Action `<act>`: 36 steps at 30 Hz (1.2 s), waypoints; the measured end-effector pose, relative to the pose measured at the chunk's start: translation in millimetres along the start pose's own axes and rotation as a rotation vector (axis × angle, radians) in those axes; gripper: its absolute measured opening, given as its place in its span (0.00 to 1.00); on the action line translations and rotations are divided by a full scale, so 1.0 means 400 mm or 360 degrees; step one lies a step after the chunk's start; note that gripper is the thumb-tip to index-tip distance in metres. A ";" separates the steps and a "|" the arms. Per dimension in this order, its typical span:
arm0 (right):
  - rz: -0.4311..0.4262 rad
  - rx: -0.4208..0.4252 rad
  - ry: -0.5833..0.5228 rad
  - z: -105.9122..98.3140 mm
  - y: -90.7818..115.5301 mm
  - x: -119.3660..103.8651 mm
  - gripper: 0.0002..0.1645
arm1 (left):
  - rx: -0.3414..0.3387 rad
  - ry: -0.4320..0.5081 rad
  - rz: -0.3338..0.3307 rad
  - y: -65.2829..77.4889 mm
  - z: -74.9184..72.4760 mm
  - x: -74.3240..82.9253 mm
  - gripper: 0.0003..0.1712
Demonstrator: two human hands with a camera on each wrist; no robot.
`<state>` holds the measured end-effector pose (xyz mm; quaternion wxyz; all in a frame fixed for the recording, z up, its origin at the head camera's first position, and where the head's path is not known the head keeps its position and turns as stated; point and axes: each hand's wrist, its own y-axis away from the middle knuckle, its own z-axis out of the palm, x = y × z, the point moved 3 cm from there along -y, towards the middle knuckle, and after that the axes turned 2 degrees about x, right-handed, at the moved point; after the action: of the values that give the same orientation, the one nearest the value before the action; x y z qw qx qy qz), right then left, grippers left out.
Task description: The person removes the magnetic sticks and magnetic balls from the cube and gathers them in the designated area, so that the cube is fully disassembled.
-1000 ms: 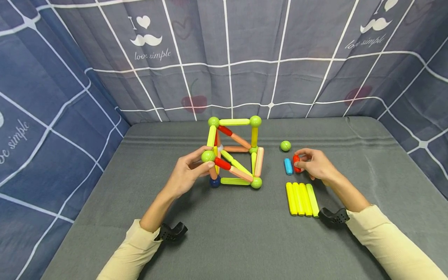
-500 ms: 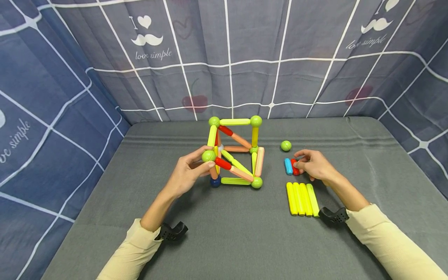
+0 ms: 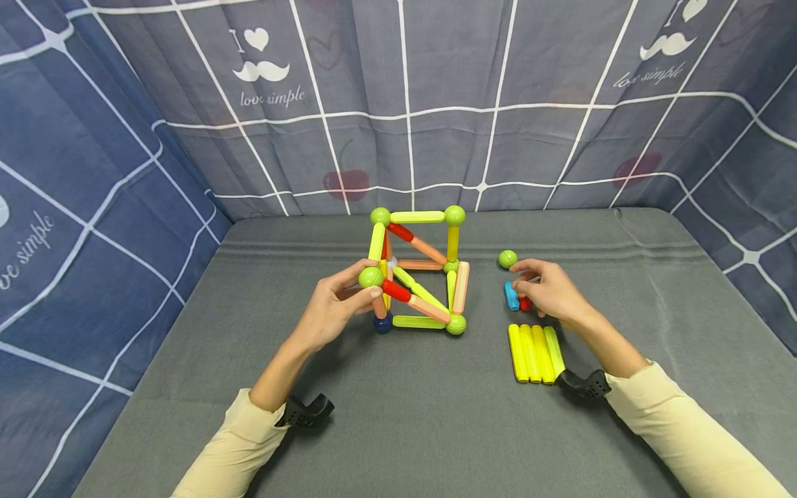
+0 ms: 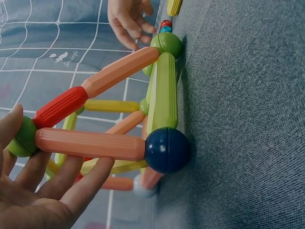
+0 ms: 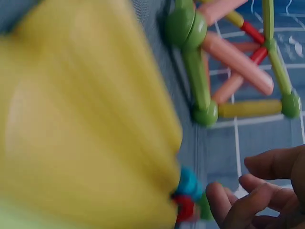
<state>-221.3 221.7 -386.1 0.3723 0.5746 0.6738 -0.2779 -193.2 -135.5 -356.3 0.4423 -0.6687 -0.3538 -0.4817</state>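
My left hand (image 3: pixel 330 315) pinches a green ball (image 3: pixel 371 277) at the upper front-left corner of a box-like frame (image 3: pixel 428 310) of magnetic rods and balls. In the left wrist view, a salmon rod (image 4: pixel 90 144) links that ball to a dark blue ball (image 4: pixel 167 150) at the base. At the front right, another salmon rod (image 3: pixel 461 289) stands up with its upper end free. My right hand (image 3: pixel 551 290) hovers over a short red rod (image 3: pixel 525 304) and a short blue rod (image 3: pixel 511 296), lying side by side. Its fingers (image 5: pixel 248 205) are spread apart and hold nothing.
A loose green ball (image 3: pixel 508 259) lies just beyond the right fingertips. Several yellow rods (image 3: pixel 532 354) lie in a row near the right wrist's black strap mount (image 3: pixel 584 382). Behind the grey tabletop (image 3: pixel 398 415) hangs a checked curtain (image 3: pixel 448 152).
My right hand has set the red rod down against the blue one, let go, and shifted slightly left and away from me. The left hand and the frame have stayed put.
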 end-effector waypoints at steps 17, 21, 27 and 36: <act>-0.0074 -0.0123 -0.0261 0.170 -0.020 -0.114 0.27 | 0.0013 0.0042 -0.0024 0.002 0.000 -0.002 0.25; -0.0083 -0.0078 -0.0226 0.177 -0.025 -0.118 0.26 | 0.0019 0.0056 -0.0037 0.002 0.001 -0.001 0.26; -0.0060 -0.0068 -0.0213 0.180 -0.027 -0.122 0.27 | 0.0025 0.0037 -0.0043 0.001 0.002 0.001 0.26; 0.0024 -0.0115 -0.0267 0.179 -0.042 -0.106 0.26 | 0.0017 0.0012 -0.0030 0.003 0.003 0.003 0.25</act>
<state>-221.9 137.0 -392.8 0.4500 0.5404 0.6456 -0.2978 -191.5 -134.7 -355.5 0.4426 -0.6611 -0.3610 -0.4865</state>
